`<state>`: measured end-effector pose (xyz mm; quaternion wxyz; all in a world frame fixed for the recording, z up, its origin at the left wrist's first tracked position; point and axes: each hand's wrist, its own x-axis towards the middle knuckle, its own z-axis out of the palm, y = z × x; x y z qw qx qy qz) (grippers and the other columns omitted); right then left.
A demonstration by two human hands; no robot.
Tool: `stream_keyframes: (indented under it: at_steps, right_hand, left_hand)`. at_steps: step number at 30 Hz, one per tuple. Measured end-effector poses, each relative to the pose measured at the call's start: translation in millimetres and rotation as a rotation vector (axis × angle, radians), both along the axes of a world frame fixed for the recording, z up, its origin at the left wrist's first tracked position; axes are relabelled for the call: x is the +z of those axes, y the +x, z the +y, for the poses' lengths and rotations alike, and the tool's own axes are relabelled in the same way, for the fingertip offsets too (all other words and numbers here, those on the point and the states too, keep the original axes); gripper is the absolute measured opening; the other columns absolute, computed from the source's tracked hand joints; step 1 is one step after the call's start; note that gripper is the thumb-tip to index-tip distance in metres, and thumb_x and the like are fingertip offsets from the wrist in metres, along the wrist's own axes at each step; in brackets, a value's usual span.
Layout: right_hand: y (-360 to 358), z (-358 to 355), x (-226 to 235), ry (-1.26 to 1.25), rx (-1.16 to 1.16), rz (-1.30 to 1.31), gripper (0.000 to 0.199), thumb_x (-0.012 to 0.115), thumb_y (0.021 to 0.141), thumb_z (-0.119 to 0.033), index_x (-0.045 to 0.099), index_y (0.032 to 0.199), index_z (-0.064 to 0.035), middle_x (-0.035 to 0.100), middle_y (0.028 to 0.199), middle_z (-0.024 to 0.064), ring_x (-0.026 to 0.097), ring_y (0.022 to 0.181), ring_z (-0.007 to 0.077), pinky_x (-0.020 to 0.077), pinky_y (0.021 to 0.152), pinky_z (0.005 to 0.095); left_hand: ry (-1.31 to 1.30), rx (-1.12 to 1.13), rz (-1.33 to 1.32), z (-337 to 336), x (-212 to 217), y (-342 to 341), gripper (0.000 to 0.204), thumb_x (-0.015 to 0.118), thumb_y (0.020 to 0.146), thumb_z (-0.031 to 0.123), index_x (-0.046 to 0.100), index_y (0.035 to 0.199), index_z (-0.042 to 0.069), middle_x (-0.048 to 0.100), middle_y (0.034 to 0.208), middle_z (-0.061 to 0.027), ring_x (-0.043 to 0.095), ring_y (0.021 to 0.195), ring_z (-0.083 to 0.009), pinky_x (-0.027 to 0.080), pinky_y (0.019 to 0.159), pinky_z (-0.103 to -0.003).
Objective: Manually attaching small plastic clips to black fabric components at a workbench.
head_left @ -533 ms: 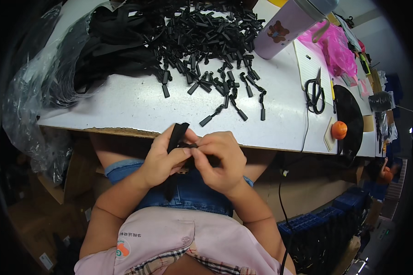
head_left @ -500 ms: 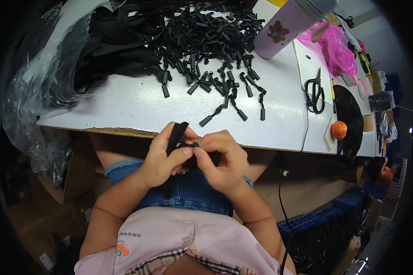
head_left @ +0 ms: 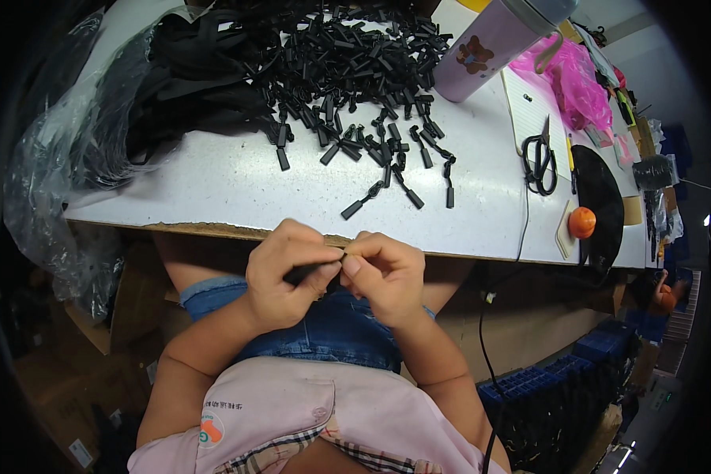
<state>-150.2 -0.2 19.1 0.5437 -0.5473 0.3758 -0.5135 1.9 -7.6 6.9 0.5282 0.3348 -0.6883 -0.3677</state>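
Just off the table's near edge, above my lap, my two hands meet fingertip to fingertip. My left hand (head_left: 280,276) is closed round a black fabric strip (head_left: 299,274), which looks like zipper tape; only a short piece shows between its fingers. My right hand (head_left: 387,276) pinches at the strip's end, against the left fingertips. What lies right between the fingertips is too small and covered to make out. Beyond the hands, black zipper sliders with long pulls (head_left: 355,63) lie heaped on the white table (head_left: 237,186), several scattered toward me.
Clear plastic (head_left: 63,197) with black fabric strips (head_left: 197,95) covers the table's left side. A lilac bottle (head_left: 482,59) stands at the far right. Nearby lie black scissors (head_left: 540,164), a notepad (head_left: 525,103), an orange fruit (head_left: 582,223) and a pink bag (head_left: 573,83). A cable (head_left: 486,340) hangs down.
My left fingers have folded over the strip, which stood up above the hand before and is now mostly covered. Both hands' fingertips have come together in a pinch.
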Motion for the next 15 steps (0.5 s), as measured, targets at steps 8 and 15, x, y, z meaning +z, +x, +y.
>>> stream_keyframes:
  at_steps: [8, 15]
  right_hand:
    - [-12, -49, 6, -0.489, -0.463, 0.858, 0.008, 0.056, 0.072, 0.001, 0.056, 0.08, 0.0009, 0.05, 0.066, 0.0111, 0.051, 0.052, 0.0225, 0.0427, 0.046, 0.0284]
    - [-25, -66, 7, -0.443, -0.383, 1.269, 0.005, 0.053, 0.068, 0.0, 0.05, 0.072, 0.001, 0.048, 0.069, 0.0137, 0.054, 0.06, 0.0288, 0.0458, 0.052, 0.0357]
  left_hand:
    - [0.926, -0.33, 0.715, -1, 4, -1, 0.016, 0.049, 0.084, 0.012, 0.047, 0.093, -0.002, 0.051, 0.082, -0.0083, 0.055, 0.066, -0.0137, 0.052, 0.06, -0.029]
    - [1.004, -0.256, 0.833, -1, 9, -7, 0.018, 0.051, 0.083, 0.012, 0.048, 0.095, -0.001, 0.053, 0.078, -0.008, 0.057, 0.074, -0.0157, 0.05, 0.07, -0.032]
